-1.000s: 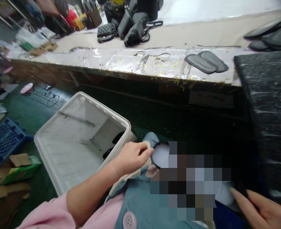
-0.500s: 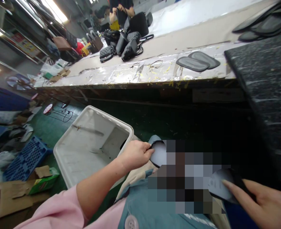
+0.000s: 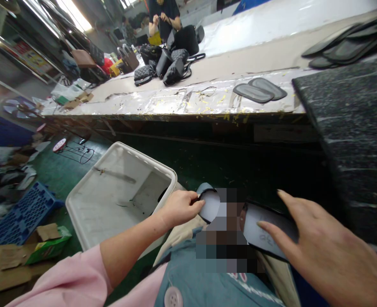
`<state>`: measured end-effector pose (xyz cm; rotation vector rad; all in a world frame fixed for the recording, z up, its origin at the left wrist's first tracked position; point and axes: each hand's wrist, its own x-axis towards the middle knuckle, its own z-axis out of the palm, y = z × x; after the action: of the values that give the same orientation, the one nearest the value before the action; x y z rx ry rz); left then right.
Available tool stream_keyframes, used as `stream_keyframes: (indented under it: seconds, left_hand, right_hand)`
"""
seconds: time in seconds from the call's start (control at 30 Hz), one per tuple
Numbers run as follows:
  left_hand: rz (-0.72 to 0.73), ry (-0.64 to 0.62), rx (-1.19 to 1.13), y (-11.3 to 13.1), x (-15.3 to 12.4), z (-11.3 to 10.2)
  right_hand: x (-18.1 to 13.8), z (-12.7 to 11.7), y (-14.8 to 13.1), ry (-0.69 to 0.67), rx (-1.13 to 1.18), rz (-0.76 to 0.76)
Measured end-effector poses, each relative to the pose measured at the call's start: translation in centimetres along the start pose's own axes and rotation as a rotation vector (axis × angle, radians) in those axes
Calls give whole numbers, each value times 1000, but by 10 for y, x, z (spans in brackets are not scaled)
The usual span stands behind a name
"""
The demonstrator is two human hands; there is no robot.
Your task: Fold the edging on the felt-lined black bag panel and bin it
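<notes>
Now the black-rimmed pale grey oval piece (image 3: 209, 204) lies over the person's lap, just beside the near corner of the white plastic tub (image 3: 143, 157). Its left end is pinched shut between the thumb and fingers of the left hand (image 3: 179, 207), the same grip as a second ago. The change is on the other side. The right hand (image 3: 326, 256), which was low at the lap's right edge with its fingers curled about a flat grey panel with a black edge (image 3: 260, 241), is now above that panel, open, with its fingers spread. The panel itself has come up and leftward, so the two flat pieces are near each other instead of well apart. Whether the spread fingertips (image 3: 261, 223) press the panel or hover just over it cannot be told. A blurred block covers the stretch between the pieces, so it is unclear whether they touch, overlap or join. The palm hides the panel's right end. Beyond, two dark oval pads (image 3: 259, 89) lie at the near edge of the foil-covered workbench (image 3: 163, 102), and a black speckled slab (image 3: 351, 128) is cut off at the right.
</notes>
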<state>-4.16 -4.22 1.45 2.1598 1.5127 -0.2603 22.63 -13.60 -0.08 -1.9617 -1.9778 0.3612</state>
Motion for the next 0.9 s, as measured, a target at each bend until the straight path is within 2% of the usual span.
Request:
stream_keyframes:
  seconds: [0.07, 0.17, 0.27, 0.37, 0.67, 0.83, 0.9]
  left_hand:
    - [-26, 42, -20, -1, -2, 3]
    - [-40, 98, -5, -1, -1, 5]
    - [-14, 104, -1, -1, 4, 3]
    - [14, 100, -10, -2, 9, 2]
    - [181, 257, 114, -1, 2, 19]
    - [261, 262, 142, 1, 1, 21]
    - [245, 251, 134, 1, 2, 18]
  right_hand:
    - [28, -5, -33, -102, -1, -38]
    - [66, 8, -67, -285, 3, -97]
    - [93, 29, -79, -509, 20, -12]
    - [106, 41, -79, -643, 27, 59]
    - [112, 42, -83, -705, 29, 66]
    - [111, 43, -84, -679, 47, 65]
    - [111, 45, -82, -667, 55, 60]
